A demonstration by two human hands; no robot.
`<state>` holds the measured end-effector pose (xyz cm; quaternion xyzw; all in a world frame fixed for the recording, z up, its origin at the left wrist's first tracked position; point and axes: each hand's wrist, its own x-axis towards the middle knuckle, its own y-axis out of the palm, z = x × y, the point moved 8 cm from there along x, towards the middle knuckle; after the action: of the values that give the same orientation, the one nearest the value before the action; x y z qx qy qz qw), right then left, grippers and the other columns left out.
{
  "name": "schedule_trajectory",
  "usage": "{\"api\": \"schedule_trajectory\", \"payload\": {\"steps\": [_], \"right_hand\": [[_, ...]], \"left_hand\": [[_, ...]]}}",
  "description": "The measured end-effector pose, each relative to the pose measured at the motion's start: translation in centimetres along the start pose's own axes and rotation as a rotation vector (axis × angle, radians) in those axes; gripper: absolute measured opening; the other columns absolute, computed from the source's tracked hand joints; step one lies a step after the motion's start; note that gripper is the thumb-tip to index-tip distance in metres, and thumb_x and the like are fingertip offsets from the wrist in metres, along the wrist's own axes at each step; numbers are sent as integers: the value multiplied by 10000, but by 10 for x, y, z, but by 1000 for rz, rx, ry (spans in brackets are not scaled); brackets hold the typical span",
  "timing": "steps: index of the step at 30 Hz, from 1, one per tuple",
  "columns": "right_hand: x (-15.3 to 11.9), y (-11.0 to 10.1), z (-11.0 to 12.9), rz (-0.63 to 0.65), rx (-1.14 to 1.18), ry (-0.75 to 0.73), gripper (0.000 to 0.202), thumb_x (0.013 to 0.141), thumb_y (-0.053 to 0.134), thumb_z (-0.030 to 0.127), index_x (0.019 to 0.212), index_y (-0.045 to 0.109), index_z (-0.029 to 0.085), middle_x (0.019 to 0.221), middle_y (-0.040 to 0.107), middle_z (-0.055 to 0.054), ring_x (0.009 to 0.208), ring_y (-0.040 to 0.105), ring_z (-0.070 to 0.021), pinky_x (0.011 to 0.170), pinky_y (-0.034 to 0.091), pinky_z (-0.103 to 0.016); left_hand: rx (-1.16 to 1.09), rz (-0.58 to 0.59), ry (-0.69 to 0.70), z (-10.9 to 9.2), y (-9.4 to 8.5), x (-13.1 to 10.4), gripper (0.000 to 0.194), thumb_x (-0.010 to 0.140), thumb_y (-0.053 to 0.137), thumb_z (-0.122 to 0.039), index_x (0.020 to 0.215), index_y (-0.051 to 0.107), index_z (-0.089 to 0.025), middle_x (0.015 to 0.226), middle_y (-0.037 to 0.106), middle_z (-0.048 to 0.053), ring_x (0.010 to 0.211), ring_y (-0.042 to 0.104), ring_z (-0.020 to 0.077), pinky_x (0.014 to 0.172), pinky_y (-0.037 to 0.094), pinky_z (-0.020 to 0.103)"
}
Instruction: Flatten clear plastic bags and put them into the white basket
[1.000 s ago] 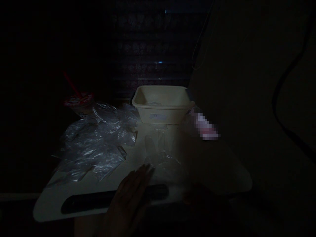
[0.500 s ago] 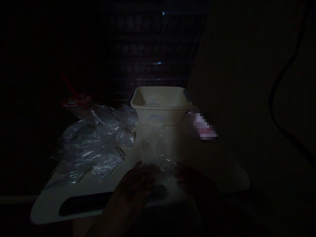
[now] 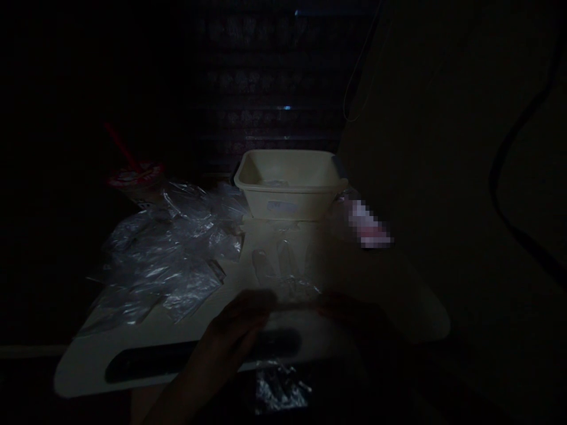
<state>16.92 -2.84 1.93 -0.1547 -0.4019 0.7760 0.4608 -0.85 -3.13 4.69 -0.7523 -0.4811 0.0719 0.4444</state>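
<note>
The picture is very dark. A clear plastic glove lies flat on the white board, its finger shapes pointing away from me. My left hand is at the glove's near part, fingers bent together on the plastic. Across from it, my right hand is mostly lost in shadow and seems to grip the same glove. A thin dark line, like a fold, runs between the two hands. Shiny clear plastic hangs below the board's near edge. To the left is a crumpled heap of clear plastic, its single pieces hard to make out.
A cream plastic basin stands at the back of the white board, some clear plastic inside. Behind the heap stands a cup with a red straw. A blurred-out pink and white item is right of the basin. Dark slot handle in front.
My hands have drawn slightly apart, and a straight fold now shows between them. Shiny plastic has appeared below the board's near edge. The view has shifted slightly.
</note>
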Motion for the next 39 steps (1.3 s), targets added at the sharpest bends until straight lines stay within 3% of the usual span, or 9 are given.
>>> {"api": "schedule_trajectory", "payload": {"steps": [9, 13, 21, 28, 36, 39], "right_hand": [[9, -2, -19, -128, 16, 171, 215, 740, 439, 255, 826, 635, 282, 849, 646, 18, 787, 598, -179, 714, 495, -293], [15, -4, -20, -124, 76, 240, 254, 730, 419, 216, 891, 613, 244, 867, 642, 0, 777, 601, -173, 682, 503, -279], [25, -16, -22, -212, 143, 430, 338, 719, 377, 223, 1009, 541, 165, 947, 614, -52, 791, 595, -153, 611, 505, -229], [26, -9, -31, -200, 219, 551, 407, 689, 388, 213, 1077, 484, 134, 754, 646, -43, 618, 601, -137, 522, 482, -218], [28, -8, -32, -193, 192, 567, 428, 697, 402, 256, 1108, 450, 143, 670, 630, -23, 604, 588, -145, 548, 464, -244], [28, -7, -32, -217, 167, 554, 429, 711, 407, 291, 1119, 440, 161, 631, 617, -11, 552, 573, -136, 506, 452, -236]], "left_hand": [[-30, -75, -76, 6, -8, 3, 214, 793, 394, -198, 903, 578, -202, 951, 610, 40, 909, 546, 145, 752, 461, 275], [-66, -95, -196, 14, -9, 5, 232, 776, 388, -217, 854, 606, -203, 784, 654, 18, 729, 604, 138, 700, 477, 274], [-124, -132, -435, 33, -2, 9, 240, 764, 387, -264, 835, 599, -177, 784, 654, 20, 692, 605, 143, 607, 476, 243], [-155, -121, -549, 38, 3, 11, 221, 768, 394, -299, 852, 549, -165, 759, 647, 17, 663, 599, 146, 560, 452, 224], [-158, -119, -575, 43, 5, 13, 259, 760, 378, -312, 886, 541, -155, 714, 646, 25, 614, 596, 147, 524, 441, 220], [-162, -124, -534, 42, 5, 16, 261, 725, 417, -291, 926, 526, -166, 830, 643, 35, 660, 602, 148, 539, 449, 223]]}}
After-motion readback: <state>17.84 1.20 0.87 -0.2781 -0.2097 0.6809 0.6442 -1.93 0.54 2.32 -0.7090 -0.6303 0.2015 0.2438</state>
